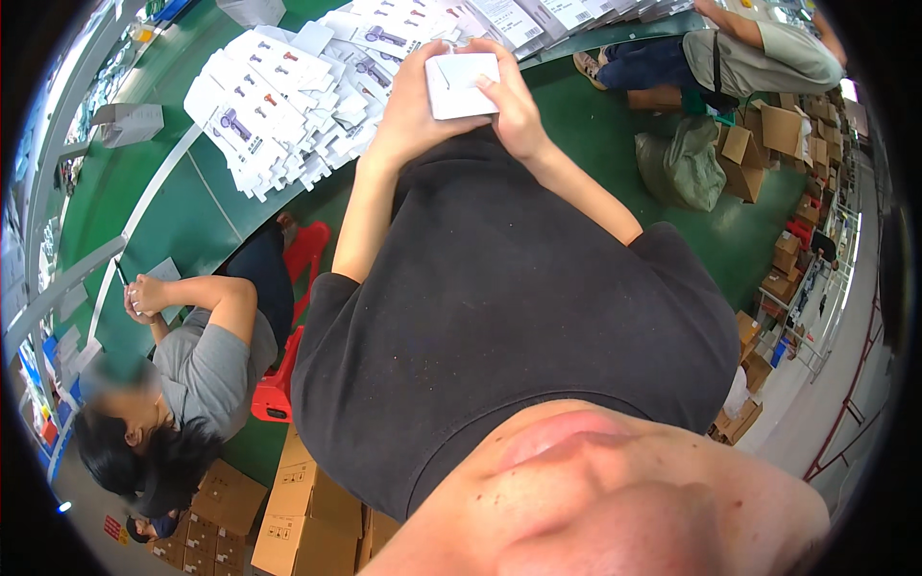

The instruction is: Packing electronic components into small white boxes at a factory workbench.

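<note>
Between my two hands is a small white box, its pale end face turned up, with a thin dark line across it. My left hand wraps round its left side, fingers closed against it. From the right, my right hand grips it as well, with the thumb lying on the upper face. The fingertips at the far side are partly hidden by the box. Just beyond and to the left, piles of flat printed white cartons overlap on the green table, their panels showing pictures of a purple device.
More printed cartons lie along the far table. At left, a co-worker in a grey shirt sits by a red chair; another person stands far right. Brown boxes are stacked behind; a green sack lies at right.
</note>
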Demonstrator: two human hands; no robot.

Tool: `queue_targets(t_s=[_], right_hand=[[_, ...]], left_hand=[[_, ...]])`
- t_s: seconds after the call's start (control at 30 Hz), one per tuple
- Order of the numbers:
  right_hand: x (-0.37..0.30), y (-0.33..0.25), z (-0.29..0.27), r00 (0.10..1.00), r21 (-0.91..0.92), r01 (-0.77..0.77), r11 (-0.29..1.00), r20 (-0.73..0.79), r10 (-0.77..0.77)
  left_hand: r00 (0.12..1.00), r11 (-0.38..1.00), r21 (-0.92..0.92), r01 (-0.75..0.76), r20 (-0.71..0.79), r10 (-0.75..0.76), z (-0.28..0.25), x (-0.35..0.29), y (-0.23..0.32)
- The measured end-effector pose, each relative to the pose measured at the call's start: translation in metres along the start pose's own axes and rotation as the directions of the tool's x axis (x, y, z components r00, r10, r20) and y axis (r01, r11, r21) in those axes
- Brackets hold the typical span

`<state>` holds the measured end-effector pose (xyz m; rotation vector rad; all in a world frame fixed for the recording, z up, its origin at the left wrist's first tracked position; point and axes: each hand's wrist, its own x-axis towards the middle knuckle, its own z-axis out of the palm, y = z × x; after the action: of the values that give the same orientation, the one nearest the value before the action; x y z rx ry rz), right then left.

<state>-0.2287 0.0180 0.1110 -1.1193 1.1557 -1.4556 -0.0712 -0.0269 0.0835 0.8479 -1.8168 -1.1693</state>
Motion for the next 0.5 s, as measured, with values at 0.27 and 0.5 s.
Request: queue_targets(t_s=[0.27,0.5], right_hand=[[0.024,-0.055,-0.026,0.978,-0.761,0.008,0.649,0.14,0.152],[0.1,-0.06,-0.154,0.821,-0.917,0.388,0.094,0.297,-0.488]], left_hand=[[0.927,0.819,0.516,-0.249,-0.119,0.357,0.026,0.014,0.0],[0.963,0.801,0.588,0.112,-0.263,0.059,0.019,0.057,-0.096]])
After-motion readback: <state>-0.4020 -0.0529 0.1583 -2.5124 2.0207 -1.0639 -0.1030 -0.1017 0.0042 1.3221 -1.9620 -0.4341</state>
